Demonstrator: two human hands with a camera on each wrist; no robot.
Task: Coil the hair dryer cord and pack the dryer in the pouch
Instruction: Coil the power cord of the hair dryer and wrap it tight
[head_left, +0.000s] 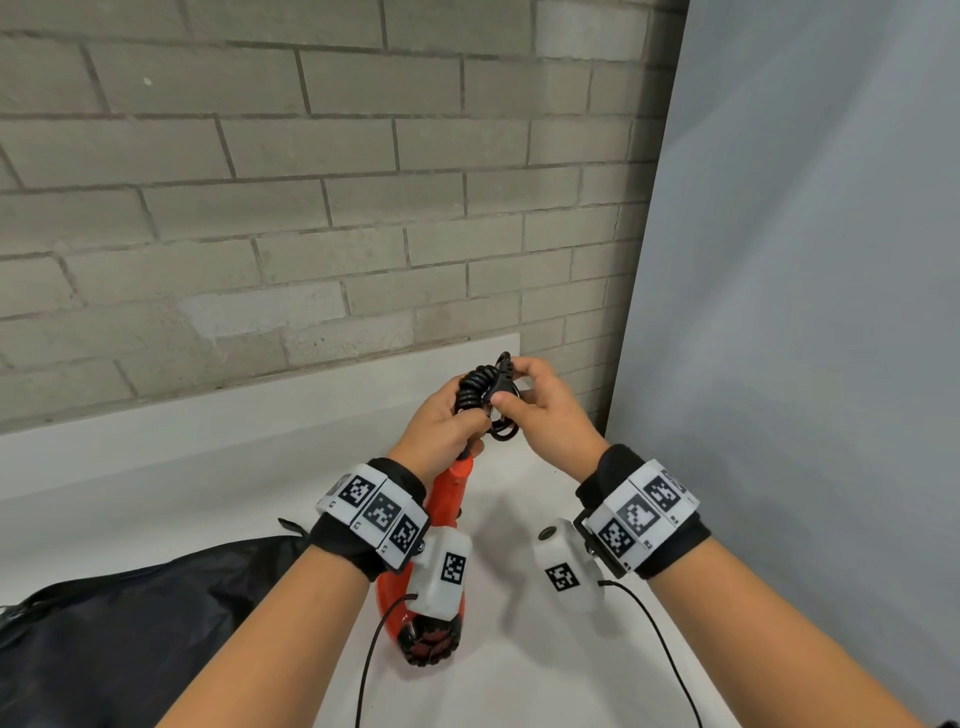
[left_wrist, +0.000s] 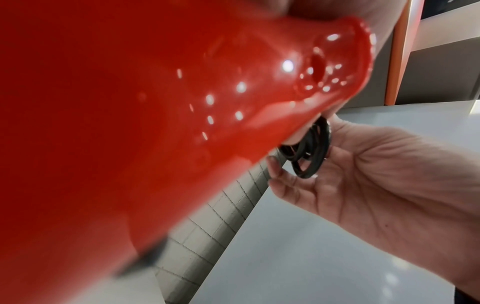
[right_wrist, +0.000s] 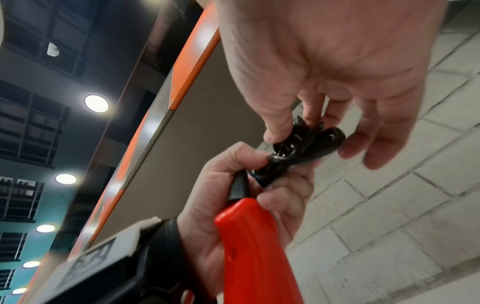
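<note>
The red hair dryer (head_left: 447, 499) hangs nozzle-down over the white table, its handle end up in my left hand (head_left: 441, 421). That hand grips the bunched black curly cord (head_left: 475, 387) at the handle's top. My right hand (head_left: 540, 405) pinches the black plug end of the cord (right_wrist: 309, 144) between thumb and fingers, right against the bundle. In the left wrist view the dryer's glossy red body (left_wrist: 155, 102) fills most of the picture, with cord loops (left_wrist: 309, 152) beside my right palm. The dark pouch (head_left: 130, 623) lies flat at lower left.
A grey brick wall (head_left: 311, 208) runs behind the white table (head_left: 545, 675), with a raised white ledge (head_left: 260, 405) along it. A pale blue-grey panel (head_left: 805, 312) closes off the right side. Thin black cables hang from my wrist cameras.
</note>
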